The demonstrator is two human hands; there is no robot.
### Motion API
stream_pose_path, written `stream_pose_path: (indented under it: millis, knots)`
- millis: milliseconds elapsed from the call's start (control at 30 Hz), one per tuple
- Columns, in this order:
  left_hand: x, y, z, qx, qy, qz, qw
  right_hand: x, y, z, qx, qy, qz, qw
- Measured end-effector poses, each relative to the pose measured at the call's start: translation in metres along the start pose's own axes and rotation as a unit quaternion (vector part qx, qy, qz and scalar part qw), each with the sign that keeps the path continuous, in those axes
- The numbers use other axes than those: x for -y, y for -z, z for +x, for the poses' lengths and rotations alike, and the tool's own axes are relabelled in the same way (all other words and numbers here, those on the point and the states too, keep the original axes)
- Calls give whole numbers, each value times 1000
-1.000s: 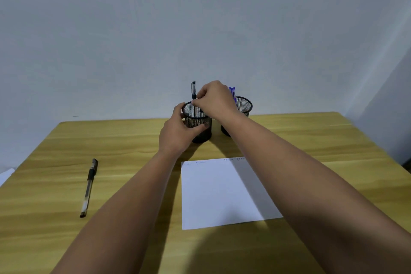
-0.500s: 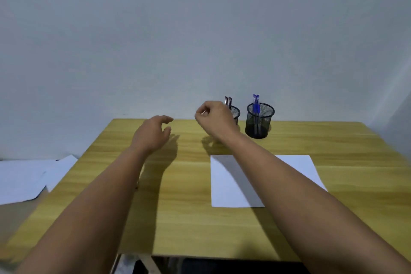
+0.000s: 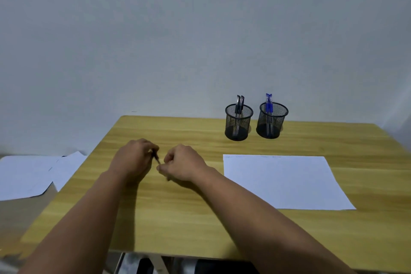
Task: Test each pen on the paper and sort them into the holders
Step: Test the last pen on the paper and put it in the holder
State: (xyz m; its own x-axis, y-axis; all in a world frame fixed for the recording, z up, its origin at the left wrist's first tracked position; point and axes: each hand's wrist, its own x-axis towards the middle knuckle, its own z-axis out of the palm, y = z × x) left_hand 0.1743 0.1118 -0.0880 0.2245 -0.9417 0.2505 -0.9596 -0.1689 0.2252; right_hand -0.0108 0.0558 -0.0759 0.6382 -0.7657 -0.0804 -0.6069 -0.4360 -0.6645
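A black pen (image 3: pixel 156 158) shows as a short dark piece between my two hands, over the left part of the wooden table (image 3: pixel 189 218). My left hand (image 3: pixel 133 159) is closed around its upper part. The fingertips of my right hand (image 3: pixel 185 163) pinch its lower end. The rest of the pen is hidden. The white test paper (image 3: pixel 282 181) lies to the right with faint marks along its top edge. Behind it, the left mesh holder (image 3: pixel 238 125) holds two black pens (image 3: pixel 239 103). The right mesh holder (image 3: pixel 272 123) holds blue pens (image 3: pixel 269 102).
Loose white sheets (image 3: pixel 29 176) lie on a lower surface beyond the table's left edge. A plain wall rises right behind the holders. The table's near edge runs just under my forearms.
Both hands left the holders and came together at the left of the table, closing on the black pen that lay there. The view swung left, so holders and paper now sit to the right.
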Motion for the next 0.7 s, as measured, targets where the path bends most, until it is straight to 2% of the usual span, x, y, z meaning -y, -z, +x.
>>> stream_pose_path:
  millis: [200, 333, 367, 433, 533, 633, 700]
  knots:
    - [-8, 1, -6, -16, -17, -12, 1000, -12, 3, -1, -56, 4, -66, 996]
    - [-21, 11, -7, -34, -29, -61, 997, -20, 28, -6, -68, -11, -52, 996]
    - [-24, 15, -6, -37, -31, -84, 995, -23, 36, -8, -72, -10, -15, 997]
    - [-36, 22, -1, -38, -28, -130, 990, -28, 57, -15, -88, -11, 151, 985]
    - [-63, 33, 7, -46, -20, -209, 977, -37, 95, -33, -122, -44, 401, 907]
    - [-105, 40, 14, -53, -49, -263, 962, -48, 120, -46, -137, -66, 500, 853]
    - [-139, 45, 17, -52, -79, -293, 951, -50, 126, -52, -143, -68, 504, 849]
